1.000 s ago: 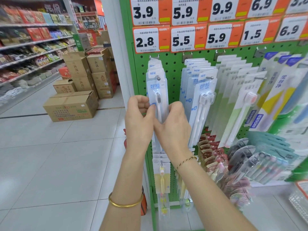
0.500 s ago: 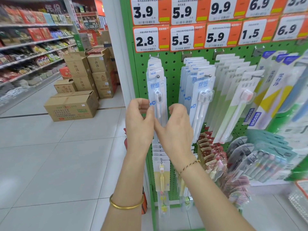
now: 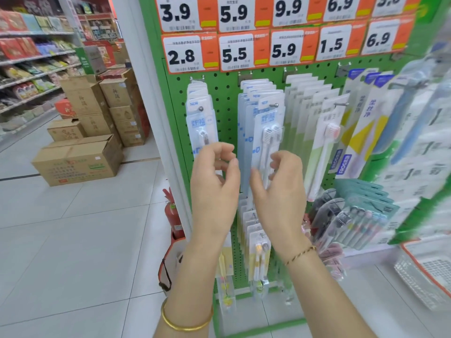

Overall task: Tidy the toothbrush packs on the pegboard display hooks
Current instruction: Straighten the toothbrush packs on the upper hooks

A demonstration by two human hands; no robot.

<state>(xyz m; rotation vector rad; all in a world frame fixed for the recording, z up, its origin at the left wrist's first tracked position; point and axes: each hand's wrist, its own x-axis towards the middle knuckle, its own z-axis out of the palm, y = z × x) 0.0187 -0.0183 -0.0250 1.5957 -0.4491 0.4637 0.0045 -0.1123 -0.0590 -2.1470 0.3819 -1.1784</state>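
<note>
A shop aisle: tiled floor, stacked boxes [image 3: 78, 159] far left, and a green pegboard [image 3: 227, 113] on the right under ten price tags [image 3: 185, 53], five per row, with the rightmost ones cut off. Half a second ago both hands met at the left row of packs [image 3: 201, 123]; they have now parted. The left hand [image 3: 214, 186] hangs before that row's front pack with its fingers loosely curled, gripping nothing. The right hand [image 3: 280, 196] has shifted right to the second row [image 3: 266, 123]. Its thumb and curled fingers flank the front pack's lower end, and blur hides whether they pinch it. Three rows hang clearly on the upper hooks [image 3: 200, 108]; those further right are smeared. Both arms partly hide the lower packs.
</note>
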